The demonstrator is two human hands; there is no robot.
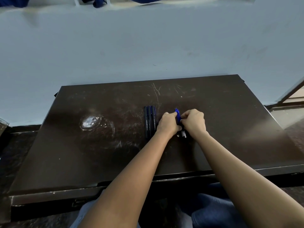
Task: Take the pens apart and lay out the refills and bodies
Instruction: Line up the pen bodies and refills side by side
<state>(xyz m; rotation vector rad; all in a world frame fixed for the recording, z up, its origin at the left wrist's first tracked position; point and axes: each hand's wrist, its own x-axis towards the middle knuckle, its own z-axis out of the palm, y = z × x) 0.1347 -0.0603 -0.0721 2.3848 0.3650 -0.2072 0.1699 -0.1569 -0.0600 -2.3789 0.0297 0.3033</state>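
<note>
Three black pen bodies (149, 121) lie side by side on the dark table (98, 153), pointing away from me. Just to their right, my left hand (167, 123) and my right hand (194, 121) are closed together around a small bundle of blue refills (177, 114). The blue ends stick up between my fingers. The refills' silvery tips (183, 134) poke out below my hands, close to the table. How many refills are in the bundle is hidden by my fingers.
A pale worn patch (89, 122) marks the table's left half. A light grey wall (148, 46) rises right behind the table's far edge. A second piece of furniture (292, 92) stands at the right. My knees in blue trousers (210, 211) sit under the near edge.
</note>
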